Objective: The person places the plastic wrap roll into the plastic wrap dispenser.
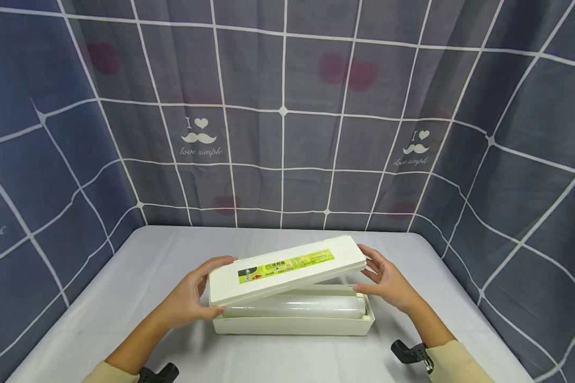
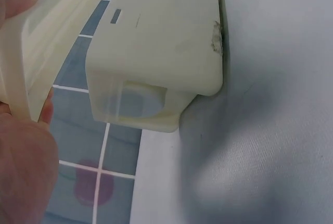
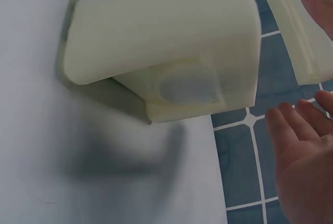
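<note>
A white box (image 1: 294, 326) lies lengthwise on the table with a roll of clear cling film (image 1: 302, 307) inside. Above it slants a white lid (image 1: 287, 266) bearing a green label, its right end raised. My left hand (image 1: 187, 298) grips the lid's left end, thumb at the front edge and fingers behind. At the other end my right hand (image 1: 388, 282) is spread, fingertips right by the lid's end and thumb near the box's right corner. In the right wrist view the fingers (image 3: 299, 127) are fairly straight, below the lid (image 3: 296, 31).
A white cloth (image 1: 249, 361) covers the table under the box. Dark blue curtains with a white grid (image 1: 311, 138) stand behind and at both sides. Black straps (image 1: 409, 352) sit on the wrists.
</note>
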`<state>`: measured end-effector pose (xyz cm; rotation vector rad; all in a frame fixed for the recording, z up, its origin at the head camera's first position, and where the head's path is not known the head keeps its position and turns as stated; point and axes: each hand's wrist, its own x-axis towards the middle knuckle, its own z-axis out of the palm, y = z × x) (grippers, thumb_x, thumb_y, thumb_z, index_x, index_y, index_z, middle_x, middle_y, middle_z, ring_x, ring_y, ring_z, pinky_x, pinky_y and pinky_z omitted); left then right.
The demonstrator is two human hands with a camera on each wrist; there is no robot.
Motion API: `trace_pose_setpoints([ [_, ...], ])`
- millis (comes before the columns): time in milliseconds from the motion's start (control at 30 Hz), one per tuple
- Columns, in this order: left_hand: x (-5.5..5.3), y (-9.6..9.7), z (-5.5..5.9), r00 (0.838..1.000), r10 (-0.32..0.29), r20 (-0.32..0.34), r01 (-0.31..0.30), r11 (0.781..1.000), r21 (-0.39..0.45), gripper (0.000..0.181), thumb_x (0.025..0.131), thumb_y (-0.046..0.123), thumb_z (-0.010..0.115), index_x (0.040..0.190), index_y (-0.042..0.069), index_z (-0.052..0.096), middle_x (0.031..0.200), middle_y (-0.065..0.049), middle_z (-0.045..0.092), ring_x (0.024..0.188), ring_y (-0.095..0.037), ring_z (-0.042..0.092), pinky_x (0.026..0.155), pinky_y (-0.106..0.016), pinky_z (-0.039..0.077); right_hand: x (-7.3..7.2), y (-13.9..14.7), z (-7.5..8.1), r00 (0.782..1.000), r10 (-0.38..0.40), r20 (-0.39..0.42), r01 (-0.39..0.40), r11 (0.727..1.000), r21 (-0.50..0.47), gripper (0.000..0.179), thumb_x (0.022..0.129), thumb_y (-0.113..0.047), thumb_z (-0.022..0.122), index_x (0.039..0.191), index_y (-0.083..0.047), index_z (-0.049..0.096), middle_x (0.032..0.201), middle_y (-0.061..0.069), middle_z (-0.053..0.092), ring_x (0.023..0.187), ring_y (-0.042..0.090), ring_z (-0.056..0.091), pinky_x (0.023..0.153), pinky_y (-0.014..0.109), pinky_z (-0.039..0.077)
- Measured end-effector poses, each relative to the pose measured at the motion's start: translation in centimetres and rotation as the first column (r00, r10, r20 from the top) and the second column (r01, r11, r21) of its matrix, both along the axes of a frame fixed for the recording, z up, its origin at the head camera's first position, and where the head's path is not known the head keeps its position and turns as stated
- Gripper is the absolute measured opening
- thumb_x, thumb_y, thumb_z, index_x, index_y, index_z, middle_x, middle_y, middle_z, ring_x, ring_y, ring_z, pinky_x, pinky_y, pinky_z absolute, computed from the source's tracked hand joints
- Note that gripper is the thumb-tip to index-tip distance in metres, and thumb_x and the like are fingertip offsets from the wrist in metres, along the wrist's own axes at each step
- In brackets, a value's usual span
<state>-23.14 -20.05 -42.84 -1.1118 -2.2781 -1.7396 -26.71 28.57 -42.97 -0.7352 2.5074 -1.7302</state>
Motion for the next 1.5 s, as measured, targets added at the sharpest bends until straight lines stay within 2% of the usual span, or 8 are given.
trace_pose_setpoints([
  [133,0.0,0.1,-0.1,1.0,-0.006,0.013,0.006,1.0,-0.006,0.097,0.068,-0.012,0.084,0.153,0.006,0.042,0.153,-0.013,0.046,0.132,-0.009,0.049,0.102,-0.017,0.048,-0.5,-0.1,0.4,1.0,0.018,0.0,-0.018,1.0,0.007,0.105,0.078,-0.007,0.089,0.162,-0.012,0.026,0.167,0.015,0.028,0.138,-0.011,0.042,0.106,0.009,0.041],
  [367,0.1,0.1,-0.5,1.0,-0.015,0.012,0.016,0.999,-0.044,0.095,0.069,-0.008,0.084,0.153,0.009,0.044,0.156,-0.012,0.044,0.139,-0.007,0.044,0.107,-0.015,0.043,-1.0,-0.2,0.7,0.996,0.081,0.022,-0.08,0.996,-0.036,0.105,0.078,-0.003,0.087,0.162,-0.009,0.024,0.169,0.015,0.025,0.153,0.024,0.033,0.105,0.014,0.047],
  [433,0.1,0.0,-0.6,1.0,-0.024,0.015,0.025,0.999,-0.048,0.094,0.069,-0.007,0.085,0.153,0.009,0.043,0.156,-0.013,0.044,0.138,-0.007,0.044,0.106,-0.015,0.044,-1.0,-0.1,0.7,0.994,0.101,0.033,-0.099,0.993,-0.058,0.105,0.077,-0.001,0.087,0.162,-0.007,0.024,0.169,0.016,0.022,0.153,0.023,0.032,0.105,0.015,0.049],
  [567,0.1,0.0,-0.6,0.998,-0.049,0.029,0.05,0.998,-0.037,0.095,0.07,-0.007,0.085,0.153,0.008,0.042,0.156,-0.015,0.043,0.135,-0.008,0.046,0.103,-0.019,0.048,-1.1,-0.1,0.8,0.991,0.132,0.039,-0.128,0.989,-0.075,0.106,0.076,0.001,0.087,0.161,-0.005,0.024,0.168,0.017,0.023,0.148,0.01,0.036,0.105,0.015,0.049],
  [733,0.2,0.0,-0.4,0.997,-0.068,0.037,0.069,0.997,-0.025,0.095,0.07,-0.008,0.084,0.154,0.007,0.042,0.155,-0.014,0.044,0.133,-0.01,0.049,0.102,-0.02,0.049,-1.4,0.0,0.9,0.989,0.147,0.014,-0.146,0.989,-0.036,0.105,0.074,0.0,0.089,0.16,-0.005,0.028,0.167,0.018,0.027,0.15,0.008,0.034,0.106,0.013,0.047],
  [933,0.1,-0.1,-0.2,0.997,-0.075,0.005,0.075,0.996,-0.042,0.093,0.072,-0.003,0.085,0.153,0.006,0.042,0.15,-0.013,0.049,0.129,-0.015,0.051,0.103,-0.019,0.048,-1.5,0.0,1.3,0.988,0.149,0.03,-0.148,0.989,-0.011,0.101,0.072,-0.001,0.09,0.157,-0.005,0.036,0.162,0.023,0.034,0.137,-0.002,0.047,0.1,0.018,0.053],
  [1267,-0.2,-0.3,0.2,0.999,-0.05,-0.008,0.048,0.99,-0.134,0.094,0.072,0.006,0.089,0.153,0.013,0.042,0.148,-0.005,0.053,0.127,-0.013,0.054,0.103,-0.021,0.048,-1.6,0.1,1.5,0.984,0.176,-0.008,-0.176,0.984,0.005,0.086,0.07,-0.001,0.092,0.145,-0.003,0.051,0.148,0.017,0.043,0.123,0.007,0.058,0.098,0.019,0.054],
  [1500,-0.4,-0.6,0.1,0.999,-0.044,0.003,0.044,0.987,-0.155,0.091,0.075,0.011,0.088,0.153,0.013,0.042,0.149,-0.005,0.053,0.13,-0.013,0.053,0.105,-0.021,0.045,-1.5,0.2,1.3,0.982,0.19,0.012,-0.19,0.982,-0.003,0.082,0.069,0.002,0.092,0.14,0.002,0.05,0.144,0.023,0.042,0.117,0.013,0.061,0.091,0.025,0.059],
])
